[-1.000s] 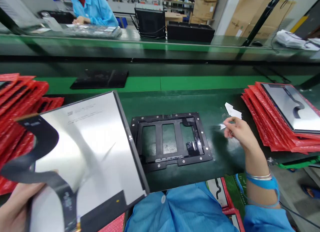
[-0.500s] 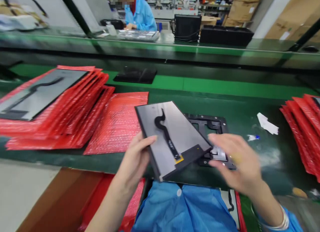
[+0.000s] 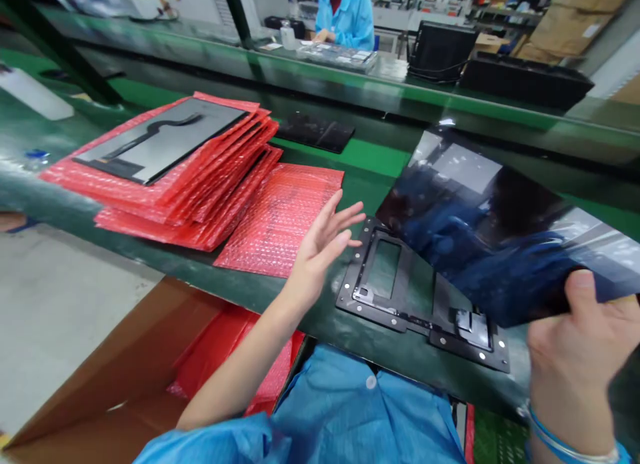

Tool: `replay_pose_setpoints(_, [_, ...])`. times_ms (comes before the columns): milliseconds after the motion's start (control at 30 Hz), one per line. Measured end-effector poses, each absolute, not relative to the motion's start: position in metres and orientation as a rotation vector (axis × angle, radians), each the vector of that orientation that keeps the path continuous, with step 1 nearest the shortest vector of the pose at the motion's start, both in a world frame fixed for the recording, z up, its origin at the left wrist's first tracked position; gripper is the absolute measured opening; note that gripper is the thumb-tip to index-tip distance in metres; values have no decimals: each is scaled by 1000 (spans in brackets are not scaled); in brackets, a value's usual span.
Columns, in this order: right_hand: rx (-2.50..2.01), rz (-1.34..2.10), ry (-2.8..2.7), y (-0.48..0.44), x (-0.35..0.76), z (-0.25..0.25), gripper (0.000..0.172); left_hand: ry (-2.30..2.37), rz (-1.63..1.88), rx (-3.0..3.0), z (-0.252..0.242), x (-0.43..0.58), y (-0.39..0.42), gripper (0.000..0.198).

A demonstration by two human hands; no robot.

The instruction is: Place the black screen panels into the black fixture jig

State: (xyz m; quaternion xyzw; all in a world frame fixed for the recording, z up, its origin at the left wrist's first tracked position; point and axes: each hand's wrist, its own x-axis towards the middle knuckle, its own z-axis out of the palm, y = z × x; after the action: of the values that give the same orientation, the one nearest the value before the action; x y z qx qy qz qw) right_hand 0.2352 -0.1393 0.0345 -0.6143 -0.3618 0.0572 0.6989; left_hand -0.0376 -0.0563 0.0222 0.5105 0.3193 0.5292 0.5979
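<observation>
Red bubble-wrap stack (image 3: 200, 177) (one panel on top), cardboard box (image 3: 100, 384) below.

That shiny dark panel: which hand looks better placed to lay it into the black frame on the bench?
Probably the right hand: it grips the panel above the black frame. The left hand is open and empty beside the frame.

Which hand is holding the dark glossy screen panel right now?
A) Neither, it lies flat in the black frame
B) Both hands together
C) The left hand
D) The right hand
D: the right hand grips the screen panel by its lower edge, thumb on the glossy face, and holds it tilted above the black frame, while the left hand is open with fingers spread beside the frame, holding nothing.
</observation>
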Motion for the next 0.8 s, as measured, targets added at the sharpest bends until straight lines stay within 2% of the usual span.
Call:
replay_pose_setpoints(167, [-1543,641,-312,-131,250,24,39,916,956,1437,-23,-56,-24,77])
replay_pose_setpoints(333, [-1694,752,-299,-140,243,15,51,966,678,1797,-37,-52,-24,85])
replay_pose_setpoints(500, [-1781,810,-347,-142,247,10,48,981,536,2103,-39,-49,-27,90])
replay_pose_setpoints(800, [-1836,837,-509,-147,232,18,25,965,457,2197,-42,-51,-29,96])
